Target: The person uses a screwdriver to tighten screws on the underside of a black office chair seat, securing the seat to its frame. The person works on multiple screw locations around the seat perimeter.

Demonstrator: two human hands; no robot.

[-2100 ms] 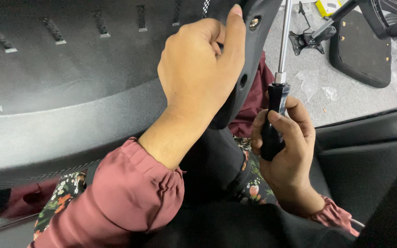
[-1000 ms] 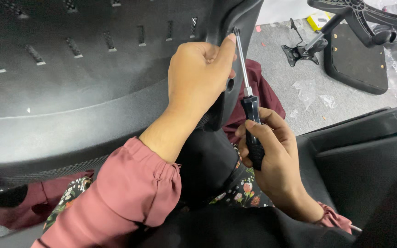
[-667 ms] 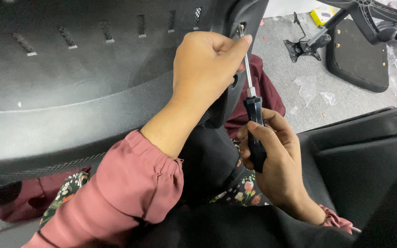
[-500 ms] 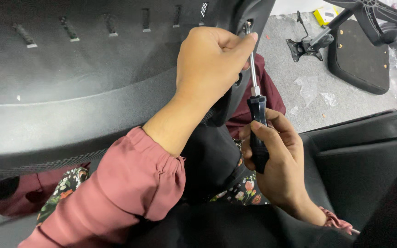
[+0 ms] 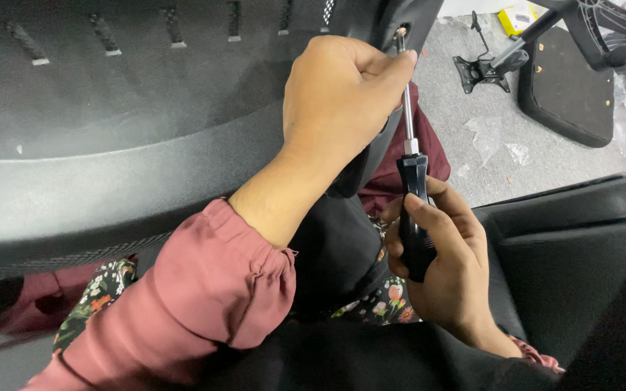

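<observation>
The right hand (image 5: 443,261) is wrapped tight around the black plastic handle of a screwdriver with a bright steel shaft (image 5: 411,181), fingers curled round the grip and the thumb laid along its front. The tool stands nearly upright, handle low, the shaft rising to a small hole (image 5: 402,32) at the top right edge of the large black moulded plastic chair shell (image 5: 110,145). The left hand (image 5: 342,94) is closed at that same edge, its fingertips pinched against the upper shaft just below the hole; what lies between the fingertips and the shell cannot be made out. The tip of the shaft is hidden at the hole, so any screw there is not visible. A dusky pink gathered sleeve (image 5: 211,297) covers the left forearm. The shell is cut off at the top and left of the view. On the grey floor (image 5: 472,108) beyond lie a black flat chair panel (image 5: 566,87), a black metal bracket (image 5: 483,69) and scraps of clear plastic wrap (image 5: 490,137).
</observation>
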